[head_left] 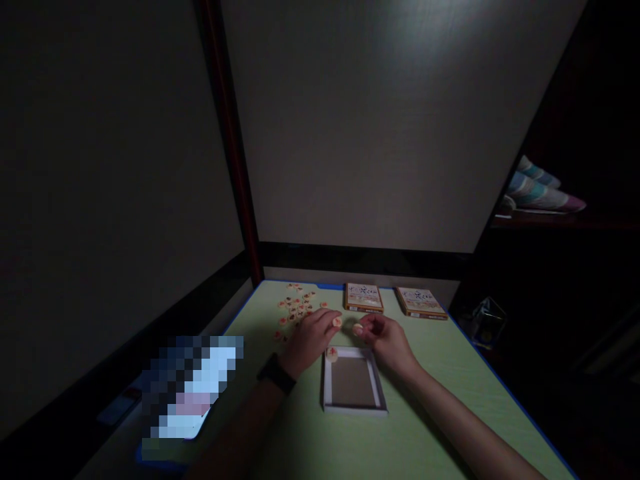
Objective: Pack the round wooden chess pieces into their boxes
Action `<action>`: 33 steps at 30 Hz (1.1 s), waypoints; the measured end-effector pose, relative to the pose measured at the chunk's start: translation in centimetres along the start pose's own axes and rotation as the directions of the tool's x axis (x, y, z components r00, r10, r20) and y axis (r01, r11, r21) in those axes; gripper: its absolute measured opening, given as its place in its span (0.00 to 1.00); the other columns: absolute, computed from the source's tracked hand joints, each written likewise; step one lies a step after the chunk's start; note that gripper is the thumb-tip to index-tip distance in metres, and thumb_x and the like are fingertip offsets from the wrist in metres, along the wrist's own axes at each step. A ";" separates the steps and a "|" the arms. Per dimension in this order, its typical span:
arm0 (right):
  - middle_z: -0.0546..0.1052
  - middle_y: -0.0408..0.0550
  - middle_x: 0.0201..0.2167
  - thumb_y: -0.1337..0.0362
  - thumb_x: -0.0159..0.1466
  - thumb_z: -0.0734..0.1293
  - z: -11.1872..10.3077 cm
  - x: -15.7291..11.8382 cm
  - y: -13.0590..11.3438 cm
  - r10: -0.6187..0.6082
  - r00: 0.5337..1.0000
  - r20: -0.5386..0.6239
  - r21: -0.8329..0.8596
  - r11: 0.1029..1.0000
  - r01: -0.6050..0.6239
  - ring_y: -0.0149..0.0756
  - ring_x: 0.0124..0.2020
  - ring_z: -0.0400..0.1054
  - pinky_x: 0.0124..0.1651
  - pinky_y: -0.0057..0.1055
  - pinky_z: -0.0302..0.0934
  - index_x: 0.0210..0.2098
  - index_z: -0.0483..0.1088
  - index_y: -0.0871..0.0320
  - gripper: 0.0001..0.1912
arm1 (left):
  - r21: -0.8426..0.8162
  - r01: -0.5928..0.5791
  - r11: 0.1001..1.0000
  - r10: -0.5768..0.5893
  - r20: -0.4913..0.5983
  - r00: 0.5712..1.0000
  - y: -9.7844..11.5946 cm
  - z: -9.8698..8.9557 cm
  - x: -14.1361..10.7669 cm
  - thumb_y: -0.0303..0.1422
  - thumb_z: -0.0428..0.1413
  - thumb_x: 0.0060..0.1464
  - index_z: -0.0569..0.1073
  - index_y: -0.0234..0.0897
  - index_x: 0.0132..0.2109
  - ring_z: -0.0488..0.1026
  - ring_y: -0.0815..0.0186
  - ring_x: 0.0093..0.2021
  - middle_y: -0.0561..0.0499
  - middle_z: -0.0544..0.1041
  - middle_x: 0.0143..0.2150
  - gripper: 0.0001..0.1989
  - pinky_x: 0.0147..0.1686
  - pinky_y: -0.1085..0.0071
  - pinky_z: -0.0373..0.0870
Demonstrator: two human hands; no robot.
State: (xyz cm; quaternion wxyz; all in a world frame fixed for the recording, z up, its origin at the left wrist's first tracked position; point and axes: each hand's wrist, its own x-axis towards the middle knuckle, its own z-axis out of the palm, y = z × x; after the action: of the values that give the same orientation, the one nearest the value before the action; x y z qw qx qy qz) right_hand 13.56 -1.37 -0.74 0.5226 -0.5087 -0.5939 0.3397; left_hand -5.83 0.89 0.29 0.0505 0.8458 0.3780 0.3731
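Note:
Between the thumb and fingers of my left hand (316, 335) is a round Chinese chess piece (337, 322) with a red character. My right hand (389, 339) pinches another pale chess piece (358, 329), a short way to the right of the first. Below both hands lies an open shallow box (327, 393) with white sides and a brown bottom. One chess piece (333, 355) with a red character sits in its far left corner. Beyond my left hand, several loose chess pieces (300, 308) with red or dark characters are scattered, some partly hidden by the hand.
Two printed flat boxes (363, 297) (421, 303) lie at the far side of the green table (420, 433). A bright, pixelated screen (200, 393) is at the left edge. Walls (350, 133) rise behind and at left; folded striped cloth (537, 187) rests on a shelf at right.

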 end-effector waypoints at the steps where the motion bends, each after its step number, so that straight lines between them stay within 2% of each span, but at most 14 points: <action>1: 0.75 0.43 0.20 0.52 0.54 0.71 -0.1 -0.2 -0.1 -0.037 0.998 0.046 -0.065 0.997 0.040 0.32 0.22 0.66 0.26 0.27 0.59 0.34 0.74 0.60 0.17 | 0.001 0.020 1.000 -0.020 -0.006 1.000 -0.2 -0.1 0.1 0.26 0.54 0.59 0.75 0.39 0.47 0.75 0.65 0.45 0.49 0.78 0.45 0.11 0.50 0.69 0.71; 3: 0.78 0.46 0.26 0.58 0.59 0.67 0.0 -0.7 -0.6 -0.111 0.979 0.169 -0.195 0.970 0.143 0.35 0.27 0.70 0.32 0.29 0.62 0.38 0.75 0.59 0.12 | -0.005 0.059 0.998 -0.059 -0.003 0.998 -0.6 0.0 0.1 0.25 0.54 0.58 0.75 0.39 0.47 0.75 0.65 0.44 0.49 0.78 0.44 0.11 0.50 0.68 0.71; 5: 0.80 0.48 0.34 0.62 0.63 0.64 0.3 -1.4 -1.3 -0.157 0.939 0.305 -0.313 0.915 0.255 0.38 0.35 0.72 0.40 0.31 0.63 0.39 0.77 0.56 0.10 | -0.011 0.091 0.996 -0.091 0.010 0.996 -0.9 0.2 0.0 0.24 0.55 0.56 0.75 0.39 0.48 0.75 0.65 0.44 0.49 0.78 0.44 0.13 0.49 0.68 0.71; 7: 0.81 0.48 0.38 0.65 0.64 0.63 0.7 -2.1 -1.9 -0.158 0.898 0.410 -0.407 0.850 0.335 0.38 0.39 0.73 0.44 0.31 0.62 0.39 0.78 0.54 0.11 | -0.004 0.101 0.995 -0.101 0.029 0.994 -1.2 0.6 -0.2 0.24 0.55 0.56 0.74 0.40 0.49 0.75 0.65 0.44 0.49 0.77 0.44 0.15 0.49 0.68 0.71; 9: 0.81 0.47 0.38 0.64 0.65 0.63 1.2 -2.6 -2.2 -0.127 0.879 0.459 -0.502 0.780 0.374 0.38 0.41 0.73 0.45 0.30 0.61 0.40 0.78 0.53 0.11 | 0.023 0.087 0.996 -0.088 0.054 0.995 -1.4 0.8 -0.3 0.24 0.55 0.56 0.74 0.40 0.49 0.74 0.64 0.46 0.49 0.77 0.45 0.15 0.50 0.68 0.70; 14: 0.80 0.48 0.37 0.62 0.66 0.63 1.6 -3.1 -2.2 -0.054 0.894 0.444 -0.711 0.586 0.389 0.40 0.41 0.72 0.41 0.29 0.59 0.42 0.76 0.53 0.10 | 0.092 0.064 0.994 -0.076 0.129 0.989 -1.6 0.8 -0.5 0.25 0.53 0.57 0.73 0.39 0.51 0.73 0.63 0.48 0.49 0.76 0.47 0.15 0.51 0.67 0.69; 18: 0.79 0.49 0.37 0.62 0.66 0.63 1.5 -3.0 -2.2 -0.050 0.888 0.457 -0.756 0.503 0.418 0.40 0.41 0.71 0.40 0.30 0.59 0.41 0.75 0.54 0.09 | 0.109 0.054 0.993 -0.071 0.163 0.984 -1.5 0.7 -0.6 0.25 0.53 0.58 0.73 0.40 0.51 0.73 0.63 0.48 0.49 0.76 0.48 0.15 0.51 0.67 0.69; 23: 0.79 0.48 0.39 0.65 0.65 0.64 1.6 -3.0 -2.1 -0.051 0.870 0.490 -0.744 0.497 0.448 0.41 0.43 0.70 0.41 0.30 0.59 0.43 0.75 0.54 0.09 | 0.099 0.046 0.994 -0.061 0.156 0.986 -1.6 0.9 -0.8 0.24 0.52 0.57 0.73 0.40 0.51 0.73 0.64 0.48 0.49 0.76 0.48 0.15 0.52 0.68 0.69; 33: 0.78 0.48 0.38 0.63 0.66 0.62 1.7 -3.0 -1.6 -0.081 0.882 0.465 -0.747 0.498 0.440 0.40 0.42 0.70 0.40 0.30 0.57 0.42 0.73 0.55 0.08 | 0.105 0.047 0.993 -0.064 0.165 0.984 -1.6 0.9 -0.8 0.25 0.52 0.58 0.73 0.41 0.51 0.73 0.64 0.48 0.50 0.75 0.48 0.15 0.51 0.69 0.69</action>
State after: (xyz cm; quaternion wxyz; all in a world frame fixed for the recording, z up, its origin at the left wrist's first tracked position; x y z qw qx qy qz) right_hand 11.30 -4.44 -0.49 0.1397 -0.5235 -0.8403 0.0190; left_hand -6.56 1.71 -1.39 0.0497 0.8648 0.4141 0.2795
